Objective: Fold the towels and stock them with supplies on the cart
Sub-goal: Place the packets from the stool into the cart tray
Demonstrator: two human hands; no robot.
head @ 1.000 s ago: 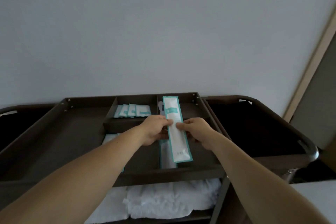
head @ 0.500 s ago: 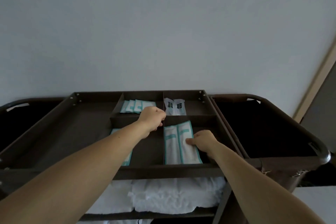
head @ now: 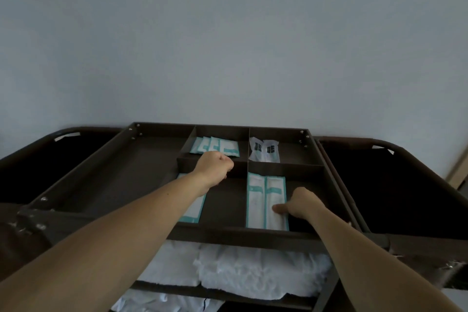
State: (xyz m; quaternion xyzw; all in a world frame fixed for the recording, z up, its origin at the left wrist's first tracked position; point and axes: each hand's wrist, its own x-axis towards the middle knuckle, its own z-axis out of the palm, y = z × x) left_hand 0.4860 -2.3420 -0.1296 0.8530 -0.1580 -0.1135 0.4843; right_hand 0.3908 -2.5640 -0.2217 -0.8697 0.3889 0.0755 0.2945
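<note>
The long packets [head: 267, 200], lying 12-to-6, are being thumb-pressed by the nearer right hand [head: 302, 204], its fingers hidden; the left hand [head: 215, 167] is being rested at 10 o'clock, curled, apparently empty.

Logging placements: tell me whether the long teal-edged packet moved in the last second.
Yes. The long packet came toward the person: it spanned the cross divider, now lies flat wholly on its near side, under the right hand.

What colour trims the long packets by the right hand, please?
The long packets are white with teal edging; head view.
</note>
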